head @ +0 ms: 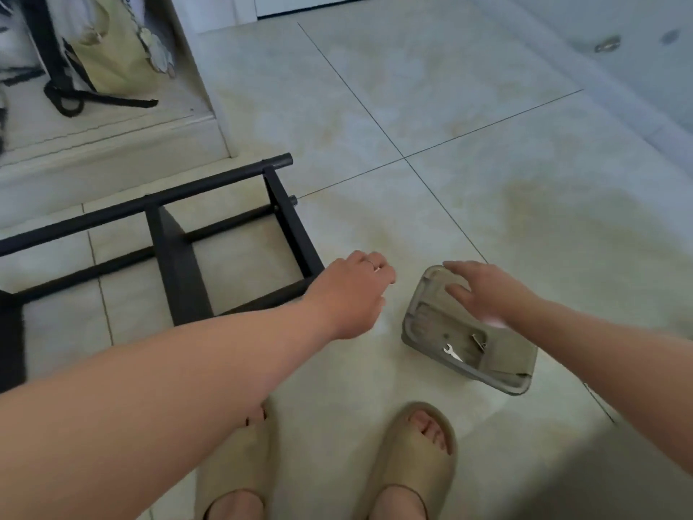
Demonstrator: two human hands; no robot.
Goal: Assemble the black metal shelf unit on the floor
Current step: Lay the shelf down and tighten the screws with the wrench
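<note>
The black metal shelf frame [176,249] lies on its side on the tiled floor at the left, its tube ends pointing right. My left hand [352,290] hovers just right of the frame's near corner, fingers curled under, holding nothing that I can see. My right hand [483,290] reaches with straight fingers over a clear plastic tray [423,332] on the floor. In the tray lie a small silver wrench [452,351] and some small metal parts.
A raised step [112,152] runs along the back left, with a bag [112,50] and black straps on it. My two feet in beige slippers [412,456] stand at the bottom. A white wall base runs along the right. Open tile stretches ahead.
</note>
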